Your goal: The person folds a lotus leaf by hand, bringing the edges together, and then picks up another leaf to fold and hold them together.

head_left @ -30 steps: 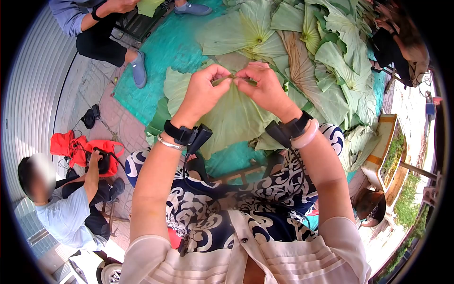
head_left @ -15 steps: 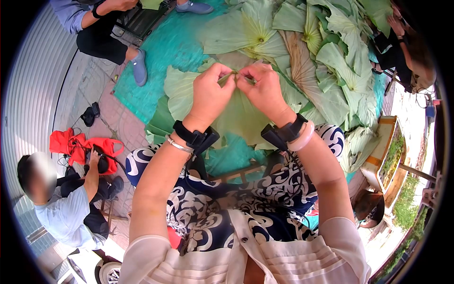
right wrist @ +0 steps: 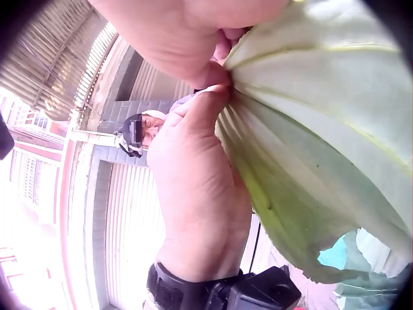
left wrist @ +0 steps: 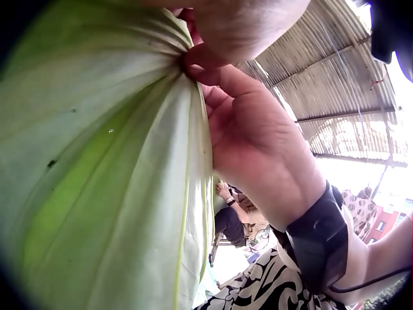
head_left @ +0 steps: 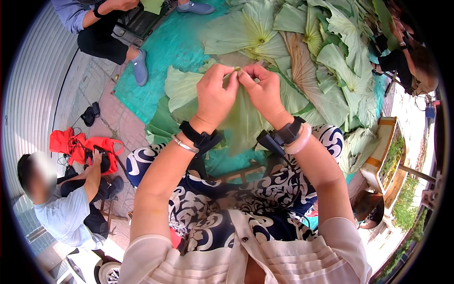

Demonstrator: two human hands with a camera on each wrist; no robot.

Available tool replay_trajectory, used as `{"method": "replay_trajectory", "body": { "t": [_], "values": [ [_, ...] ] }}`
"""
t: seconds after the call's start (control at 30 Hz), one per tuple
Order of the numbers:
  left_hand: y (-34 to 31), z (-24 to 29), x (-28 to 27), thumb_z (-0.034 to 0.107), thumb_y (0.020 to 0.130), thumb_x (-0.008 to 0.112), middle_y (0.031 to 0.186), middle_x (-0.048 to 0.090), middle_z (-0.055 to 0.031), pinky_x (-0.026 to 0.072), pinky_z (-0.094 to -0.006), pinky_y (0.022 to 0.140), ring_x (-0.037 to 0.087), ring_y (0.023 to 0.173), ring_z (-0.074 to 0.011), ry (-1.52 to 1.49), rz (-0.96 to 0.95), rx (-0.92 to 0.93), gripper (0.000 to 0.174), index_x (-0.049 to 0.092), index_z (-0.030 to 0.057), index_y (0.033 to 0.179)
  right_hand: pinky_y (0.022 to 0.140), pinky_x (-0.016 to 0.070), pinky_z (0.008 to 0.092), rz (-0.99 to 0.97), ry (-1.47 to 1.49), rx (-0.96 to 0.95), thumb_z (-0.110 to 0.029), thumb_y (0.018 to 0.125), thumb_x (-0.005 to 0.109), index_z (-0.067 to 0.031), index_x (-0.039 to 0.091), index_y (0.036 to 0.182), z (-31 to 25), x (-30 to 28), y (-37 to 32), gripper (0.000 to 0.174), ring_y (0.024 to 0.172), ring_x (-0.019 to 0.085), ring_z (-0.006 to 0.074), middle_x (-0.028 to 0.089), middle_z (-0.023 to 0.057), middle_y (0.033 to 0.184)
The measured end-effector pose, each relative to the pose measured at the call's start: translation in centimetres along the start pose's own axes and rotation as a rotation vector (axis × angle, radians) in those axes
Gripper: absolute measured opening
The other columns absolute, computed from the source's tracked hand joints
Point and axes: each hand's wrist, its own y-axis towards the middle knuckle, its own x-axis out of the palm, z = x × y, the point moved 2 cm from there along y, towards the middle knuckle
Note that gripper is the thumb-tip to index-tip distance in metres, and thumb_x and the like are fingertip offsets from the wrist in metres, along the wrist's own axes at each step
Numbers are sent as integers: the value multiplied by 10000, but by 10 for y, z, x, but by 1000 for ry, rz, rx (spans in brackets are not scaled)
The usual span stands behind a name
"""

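Green lotus leaf (head_left: 239, 120) hangs gathered in folds in front of my chest. My left hand (head_left: 215, 94) and right hand (head_left: 265, 92) meet at its top edge. Both sets of fingers are curled tight, pinching the bunched leaf between thumb and fingertips.

Brick-paved ground (head_left: 105, 124), teal netting (head_left: 166, 48) spread over it, big lotus leaves (head_left: 331, 64) heaped on the netting

Left hand (head_left: 215, 97) and right hand (head_left: 265, 92) met; leaf (head_left: 243, 125) bunched narrower.
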Motion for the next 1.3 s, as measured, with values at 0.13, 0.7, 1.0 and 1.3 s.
{"method": "replay_trajectory", "body": {
  "t": [0.13, 0.7, 1.0, 1.3],
  "values": [
    [6, -12, -3, 74, 911, 716, 914, 712, -38, 527, -255, 752, 657, 832, -97, -263, -167, -295, 128, 664, -12, 992, 684, 500, 308, -126, -8, 22, -208, 867, 723, 28, 716, 989, -2, -11, 6, 266, 758, 613, 124, 716, 104, 846],
    [8, -13, -15, 52, 884, 689, 919, 687, -12, 514, -249, 785, 627, 861, -77, -227, -328, -289, 140, 645, -12, 1001, 682, 500, 336, -231, -61, -81, -162, 879, 657, 34, 698, 938, -4, -6, 7, 209, 722, 629, 178, 696, 140, 794],
    [8, -11, -13, 66, 920, 684, 929, 682, 4, 506, -238, 779, 613, 867, -65, -351, -298, -287, 119, 651, -10, 1005, 694, 450, 233, -295, 251, 239, -209, 924, 674, 3, 712, 954, -5, -13, 9, 217, 773, 546, 46, 656, -28, 829],
    [13, -23, -20, 78, 922, 697, 965, 682, 9, 492, -224, 814, 619, 897, -58, -513, -421, -442, 137, 665, 0, 1029, 714, 435, 217, -416, 51, 206, -189, 890, 739, -1, 709, 990, -7, -21, 13, 215, 781, 533, 44, 646, -43, 864]
  ]
}}
